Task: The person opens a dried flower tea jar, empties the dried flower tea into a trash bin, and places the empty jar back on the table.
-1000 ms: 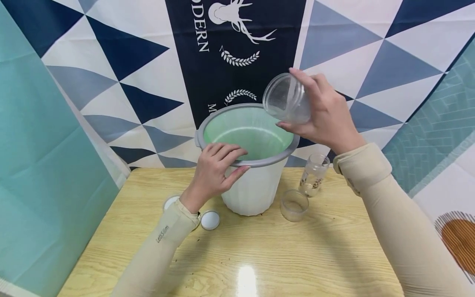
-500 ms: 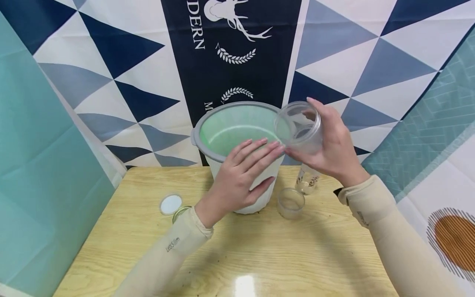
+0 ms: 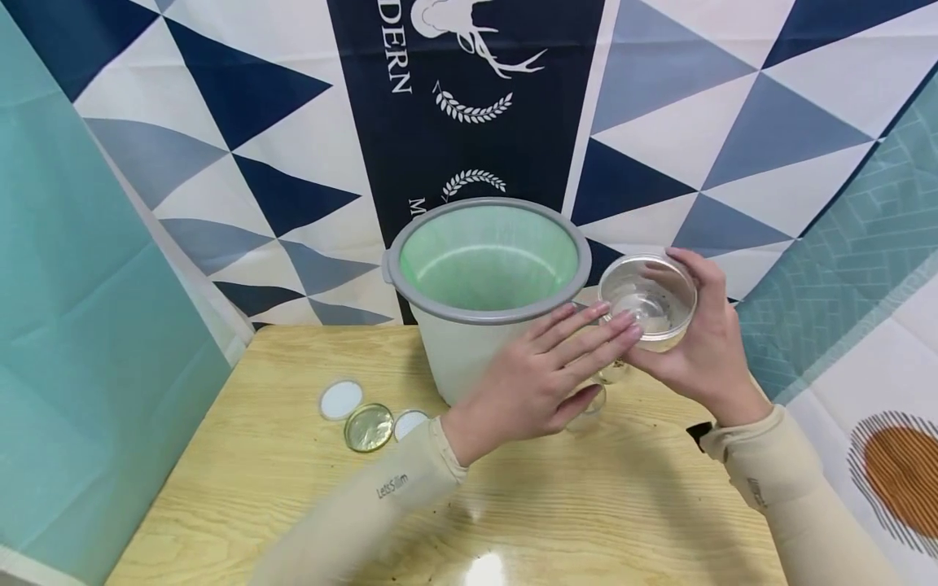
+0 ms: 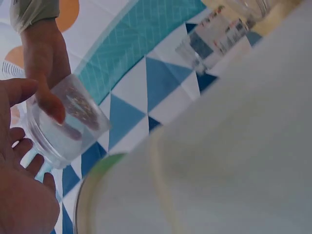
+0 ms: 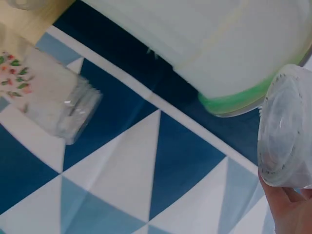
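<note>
My right hand point(image 3: 699, 334) grips a clear plastic jar point(image 3: 649, 297) round its side, its mouth tilted up toward the head camera. In the right wrist view the jar's round base point(image 5: 285, 126) faces that camera. My left hand point(image 3: 542, 378) has its fingers outstretched, the fingertips right at the jar's near rim. From the left wrist, the jar point(image 4: 73, 122) shows between both hands. Behind the left hand stands a white bin point(image 3: 447, 346) with a grey rim and a green inside.
Two white lids point(image 3: 341, 400) and a gold-rimmed lid point(image 3: 370, 427) lie left on the wooden table point(image 3: 242, 488). A clear jar with a flower print point(image 5: 44, 87) and a low clear container point(image 3: 595, 400) stand right of the bin, partly hidden in the head view.
My right hand has brought the jar down and right, away from the bin, turning its mouth upward. The left hand has left the bin's rim and followed rightward to the jar.
</note>
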Demonstrator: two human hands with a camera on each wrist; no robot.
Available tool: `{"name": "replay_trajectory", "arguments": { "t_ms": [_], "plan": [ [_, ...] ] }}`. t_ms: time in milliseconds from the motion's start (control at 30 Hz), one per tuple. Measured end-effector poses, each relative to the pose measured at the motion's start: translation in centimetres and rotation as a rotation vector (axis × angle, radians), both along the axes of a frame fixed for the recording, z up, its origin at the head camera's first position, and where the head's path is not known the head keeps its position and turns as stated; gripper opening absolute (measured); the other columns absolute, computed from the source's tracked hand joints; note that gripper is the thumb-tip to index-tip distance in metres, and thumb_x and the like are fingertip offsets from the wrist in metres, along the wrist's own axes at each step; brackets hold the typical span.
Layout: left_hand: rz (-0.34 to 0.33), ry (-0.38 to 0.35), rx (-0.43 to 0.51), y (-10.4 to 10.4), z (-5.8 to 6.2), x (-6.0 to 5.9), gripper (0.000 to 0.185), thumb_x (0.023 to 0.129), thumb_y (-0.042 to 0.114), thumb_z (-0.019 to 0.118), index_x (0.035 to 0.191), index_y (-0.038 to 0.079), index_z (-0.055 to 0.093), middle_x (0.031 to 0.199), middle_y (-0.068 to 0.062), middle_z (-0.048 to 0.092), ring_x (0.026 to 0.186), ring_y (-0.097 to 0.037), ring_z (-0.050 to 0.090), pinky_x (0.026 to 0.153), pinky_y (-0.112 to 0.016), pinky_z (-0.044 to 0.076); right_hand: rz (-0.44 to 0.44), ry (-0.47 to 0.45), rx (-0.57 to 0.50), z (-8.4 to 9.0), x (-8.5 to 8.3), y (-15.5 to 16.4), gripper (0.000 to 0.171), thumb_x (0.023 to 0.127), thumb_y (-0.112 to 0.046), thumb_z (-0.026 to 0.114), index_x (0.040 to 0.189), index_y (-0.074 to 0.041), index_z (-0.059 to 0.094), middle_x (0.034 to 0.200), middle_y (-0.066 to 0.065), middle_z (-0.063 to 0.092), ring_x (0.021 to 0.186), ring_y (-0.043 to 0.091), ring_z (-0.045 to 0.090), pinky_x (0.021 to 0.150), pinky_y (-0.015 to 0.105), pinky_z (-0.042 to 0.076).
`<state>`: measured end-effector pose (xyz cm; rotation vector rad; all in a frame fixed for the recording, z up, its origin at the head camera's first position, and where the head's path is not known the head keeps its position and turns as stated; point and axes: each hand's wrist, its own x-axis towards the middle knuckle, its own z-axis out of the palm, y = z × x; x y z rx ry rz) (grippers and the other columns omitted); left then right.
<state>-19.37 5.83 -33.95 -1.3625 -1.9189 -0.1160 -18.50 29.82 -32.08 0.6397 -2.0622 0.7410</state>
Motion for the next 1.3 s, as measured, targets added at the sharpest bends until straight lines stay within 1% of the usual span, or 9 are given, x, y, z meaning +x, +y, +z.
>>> {"name": "replay_trajectory", "arguments": {
  "t_ms": [167,433,500,600,700,767,900,1133,1300],
  "plan": [
    [0.031,0.009,-0.032,1.4,-0.5,-0.3,0.059,0.107,0.038,0.047,0.160,0.014,0.041,0.167,-0.002,0.037,0.159,-0.022,0.025,0.132,-0.037,0.008,-0.028,-0.019,-0.018,-0.5,-0.3,1.3,0.107,0.078,-0.077,0.069,0.151,-0.003,0.045,0.135,0.027,0.058,0.117,0.032,0.060,0.099,0.009,0.040],
    [0.055,-0.046,-0.128,3.5,-1.7,-1.3,0.061,0.107,0.040,0.045,0.163,0.019,0.035,0.170,0.003,0.030,0.160,-0.017,0.020,0.131,-0.034,0.001,-0.172,-0.044,-0.047,-2.5,0.0,3.0,0.112,0.072,-0.086,0.066,0.147,-0.004,0.054,0.134,0.029,0.062,0.111,0.049,0.058,0.098,0.006,0.031],
    [0.062,-0.067,-0.165,4.2,-2.1,-1.5,0.063,0.106,0.040,0.047,0.164,0.019,0.032,0.171,0.004,0.028,0.161,-0.016,0.019,0.131,-0.034,0.000,-0.203,-0.069,-0.046,-3.2,0.2,3.5,0.109,0.067,-0.073,0.082,0.147,-0.005,0.054,0.133,0.029,0.062,0.111,0.049,0.059,0.096,0.006,0.031],
    [0.073,-0.096,-0.218,5.0,-3.0,-1.7,0.067,0.105,0.042,0.050,0.165,0.019,0.029,0.172,0.004,0.026,0.161,-0.016,0.017,0.131,-0.034,0.000,-0.257,-0.130,-0.035,-4.4,0.3,4.0,0.107,0.056,-0.038,0.098,0.148,-0.007,0.053,0.131,0.027,0.063,0.107,0.047,0.061,0.088,0.020,0.040],
    [0.079,-0.112,-0.258,5.5,-4.1,-1.6,0.070,0.105,0.045,0.051,0.165,0.018,0.027,0.172,0.004,0.024,0.161,-0.016,0.017,0.132,-0.035,0.001,-0.302,-0.189,-0.013,-5.7,0.6,4.4,0.109,0.051,-0.013,0.097,0.149,-0.006,0.051,0.131,0.026,0.062,0.104,0.046,0.063,0.079,0.040,0.044],
    [0.080,-0.122,-0.272,5.9,-5.0,-1.5,0.070,0.105,0.047,0.051,0.165,0.019,0.027,0.172,0.004,0.025,0.161,-0.016,0.017,0.132,-0.036,0.001,-0.317,-0.217,0.003,-6.6,0.7,4.7,0.108,0.050,-0.011,0.097,0.147,-0.004,0.050,0.130,0.026,0.062,0.104,0.049,0.063,0.075,0.054,0.045],
    [0.108,-0.121,-0.315,6.5,-6.9,-1.2,0.071,0.105,0.054,0.049,0.165,0.022,0.028,0.171,0.007,0.027,0.160,-0.014,0.022,0.131,-0.036,-0.001,-0.330,-0.289,0.055,-8.8,0.8,5.2,0.105,0.052,-0.011,0.096,0.144,0.001,0.048,0.129,0.029,0.062,0.107,0.051,0.063,0.072,0.064,0.048],
    [0.186,-0.243,-0.444,7.1,-9.3,-0.3,0.072,0.106,0.060,0.042,0.166,0.025,0.024,0.171,0.010,0.025,0.158,-0.011,0.024,0.132,-0.035,0.008,-0.328,-0.536,0.141,-12.0,0.7,5.2,0.101,0.063,-0.016,0.096,0.146,0.004,0.041,0.130,0.034,0.062,0.114,0.052,0.063,0.072,0.066,0.051],
    [0.194,-0.303,-0.480,7.4,-10.1,0.1,0.072,0.106,0.061,0.042,0.166,0.025,0.025,0.171,0.010,0.026,0.157,-0.011,0.026,0.131,-0.034,0.010,-0.290,-0.593,0.133,-13.3,0.5,5.2,0.097,0.066,-0.014,0.094,0.144,0.007,0.041,0.133,0.035,0.060,0.118,0.053,0.060,0.082,0.069,0.049]
  ]
}}
